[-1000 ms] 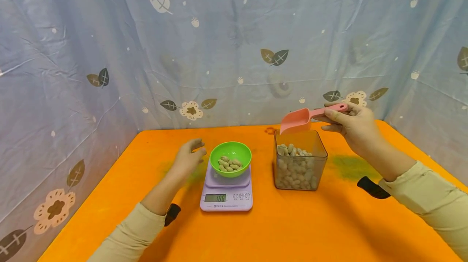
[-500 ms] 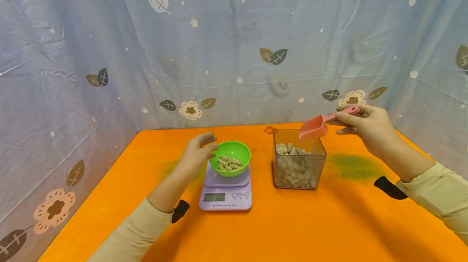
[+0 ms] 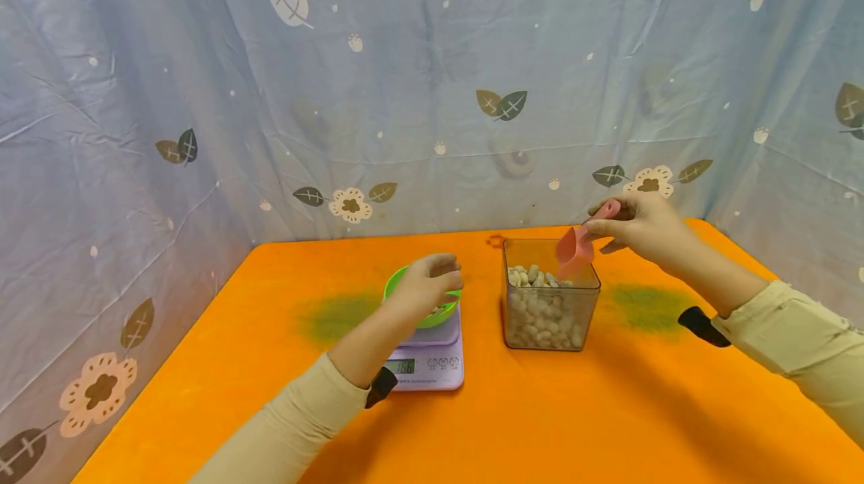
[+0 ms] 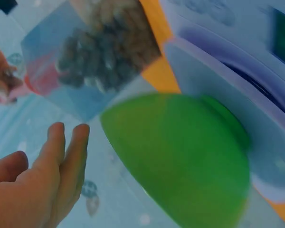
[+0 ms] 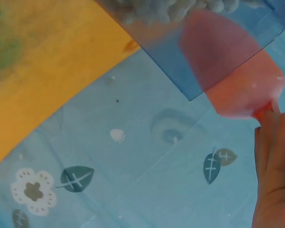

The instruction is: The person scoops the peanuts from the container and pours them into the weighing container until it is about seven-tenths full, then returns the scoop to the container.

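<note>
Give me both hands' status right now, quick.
Left hand: open, fingers relaxed over the green bowl, holding nothing.
Right hand: gripping the pink scoop by its handle, tip inside the clear container.

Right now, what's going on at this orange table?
A person's right hand holds a pink plastic scoop, tipped down into a clear square container of peanuts. The left hand hovers, fingers relaxed, over a green bowl that sits on a lilac kitchen scale.
</note>
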A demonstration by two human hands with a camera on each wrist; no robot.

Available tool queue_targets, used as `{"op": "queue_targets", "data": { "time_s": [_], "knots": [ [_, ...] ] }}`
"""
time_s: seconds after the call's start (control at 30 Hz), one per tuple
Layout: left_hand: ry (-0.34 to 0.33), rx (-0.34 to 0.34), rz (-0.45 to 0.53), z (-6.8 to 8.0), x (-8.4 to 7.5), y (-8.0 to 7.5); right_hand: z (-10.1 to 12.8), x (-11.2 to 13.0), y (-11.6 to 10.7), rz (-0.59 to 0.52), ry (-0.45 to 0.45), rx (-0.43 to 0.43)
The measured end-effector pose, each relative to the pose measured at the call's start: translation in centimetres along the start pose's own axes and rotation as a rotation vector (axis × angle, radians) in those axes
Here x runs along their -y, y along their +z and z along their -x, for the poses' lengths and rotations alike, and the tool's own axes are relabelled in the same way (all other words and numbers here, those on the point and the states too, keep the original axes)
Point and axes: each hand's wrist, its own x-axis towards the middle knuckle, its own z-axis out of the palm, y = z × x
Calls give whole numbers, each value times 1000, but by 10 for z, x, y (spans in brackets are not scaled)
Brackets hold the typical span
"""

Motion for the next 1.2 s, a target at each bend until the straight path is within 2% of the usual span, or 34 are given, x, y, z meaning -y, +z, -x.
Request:
{"op": "queue_targets", "data": {
  "time_s": [0.1, 0.23, 0.4, 0.63, 0.8, 0.93, 1.2],
  "knots": [
    [-20, 53, 11, -4, -3, 15, -6, 4, 7, 107, -34, 54],
    [-53, 92, 19, -16, -5, 34, -14, 4, 17, 182, -84, 119],
    [-102, 108, 13, -34, -2, 52, -19, -3, 26, 162, -120, 163],
    [-112, 117, 29, -42, 1, 59, -23, -9, 37, 3, -181, 219],
    [-118, 120, 69, -45, 4, 58, -23, -10, 44, -182, -164, 254],
    [-120, 124, 92, -46, 4, 58, -23, -12, 46, -271, -85, 244],
    [-103, 132, 110, -45, 6, 58, -17, -20, 43, -493, 109, 154]
  ]
}}
